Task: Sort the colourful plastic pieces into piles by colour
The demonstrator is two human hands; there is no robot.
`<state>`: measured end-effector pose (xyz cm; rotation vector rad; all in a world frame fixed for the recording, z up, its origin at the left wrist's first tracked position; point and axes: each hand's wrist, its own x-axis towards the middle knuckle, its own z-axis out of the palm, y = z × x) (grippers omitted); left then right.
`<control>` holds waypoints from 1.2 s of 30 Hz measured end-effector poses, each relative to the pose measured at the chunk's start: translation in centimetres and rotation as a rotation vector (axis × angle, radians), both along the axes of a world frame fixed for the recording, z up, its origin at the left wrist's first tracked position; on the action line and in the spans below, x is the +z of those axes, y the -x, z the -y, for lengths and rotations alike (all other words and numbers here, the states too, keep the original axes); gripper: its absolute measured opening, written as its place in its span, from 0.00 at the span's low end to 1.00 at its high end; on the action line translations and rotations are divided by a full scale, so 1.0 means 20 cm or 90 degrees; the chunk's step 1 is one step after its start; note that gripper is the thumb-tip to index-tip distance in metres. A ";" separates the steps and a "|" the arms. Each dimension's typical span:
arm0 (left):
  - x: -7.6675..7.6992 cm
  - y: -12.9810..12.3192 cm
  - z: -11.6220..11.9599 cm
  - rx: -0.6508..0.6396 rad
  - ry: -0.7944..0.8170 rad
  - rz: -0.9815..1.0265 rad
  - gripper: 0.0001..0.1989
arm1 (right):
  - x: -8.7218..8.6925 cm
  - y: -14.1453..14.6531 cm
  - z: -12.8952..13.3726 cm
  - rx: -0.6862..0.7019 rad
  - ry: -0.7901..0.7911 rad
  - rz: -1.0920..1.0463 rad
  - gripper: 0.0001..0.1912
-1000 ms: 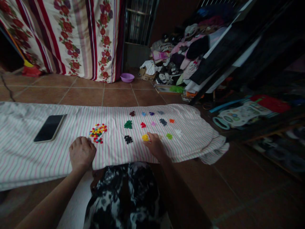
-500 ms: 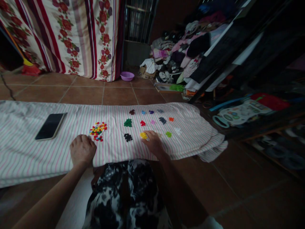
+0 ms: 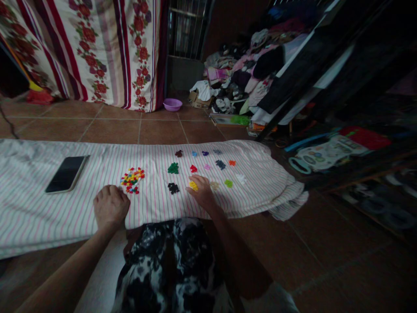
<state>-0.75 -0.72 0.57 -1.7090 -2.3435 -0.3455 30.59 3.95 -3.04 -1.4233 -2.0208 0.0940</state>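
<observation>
Closest to me are the patterned trousers [image 3: 186,237] of the person seated at the striped cloth [image 3: 153,211], and just past the knees the right hand [image 3: 202,192] sits at the yellow pieces [image 3: 193,185], near the cloth's front edge. To handle bits this small well, I'd say, keep the fingertips low and draw the strays in gently from the sides, since a hard press could flick them off. The heel of the hand would best stay clear of the beige pieces [image 3: 214,185] just beside it.

That hand reaches forward, back upward, thumb and fingers parted around the yellow, which shows between them; whether a single piece is pinched I can't tell. The left hand [image 3: 111,206] rests knuckles up on the cloth, fingers seemingly curled under, right by the mixed heap [image 3: 132,179]; whether it hides anything I can't see.

The black pieces [image 3: 173,188] lie to the left of the yellow, the lime ones [image 3: 228,183] beyond the beige to the right. Farther back come the red pieces [image 3: 193,168] and dark green pieces [image 3: 173,168], then, across the tiles, a purple basin [image 3: 172,104] by the flowered curtain [image 3: 114,56]
</observation>
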 end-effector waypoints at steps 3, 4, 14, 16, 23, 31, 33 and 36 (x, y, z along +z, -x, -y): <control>0.00 0.00 0.00 -0.002 0.000 -0.004 0.19 | -0.02 0.02 -0.01 0.013 -0.017 -0.015 0.14; -0.01 0.00 0.00 -0.002 -0.002 -0.008 0.19 | -0.02 0.03 -0.01 0.012 -0.020 -0.022 0.12; -0.03 0.01 -0.01 -0.002 -0.028 -0.036 0.18 | -0.02 0.04 0.01 0.008 -0.025 -0.047 0.10; -0.03 0.01 -0.01 0.001 -0.031 -0.038 0.18 | 0.00 0.03 0.02 0.005 -0.040 -0.053 0.11; -0.02 0.00 0.00 0.000 -0.015 -0.040 0.20 | 0.04 -0.16 0.06 -0.107 -0.107 -0.104 0.14; 0.01 -0.01 0.01 -0.005 -0.009 -0.023 0.19 | -0.07 -0.43 0.12 -0.243 -0.055 -0.030 0.16; 0.02 -0.01 0.01 -0.006 -0.006 -0.028 0.19 | -0.08 -0.44 0.12 -0.235 -0.041 -0.040 0.16; 0.03 -0.02 0.01 -0.006 -0.006 -0.031 0.19 | -0.07 -0.43 0.10 -0.204 -0.030 -0.066 0.15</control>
